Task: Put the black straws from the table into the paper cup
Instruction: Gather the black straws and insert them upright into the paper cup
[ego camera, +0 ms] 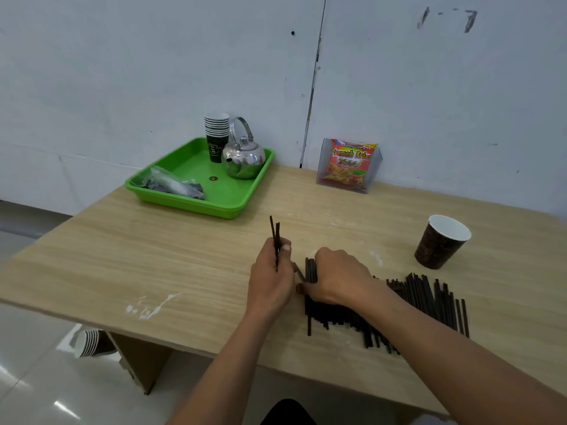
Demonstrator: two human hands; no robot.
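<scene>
The left hand grips two straws between its curled fingers and thumb, and their upper ends stand out above the fist. Just beside it, the right hand lies on the left end of the pile of black straws, and its fingers curl down over a small bundle of them. The pile lies flat on the wooden table, near the front edge. The paper cup stands upright behind the pile on the right, apart from both hands. At the far side a green tray carries a steel kettle, a stack of cups and a plastic bag. A snack packet stands by the wall.
</scene>
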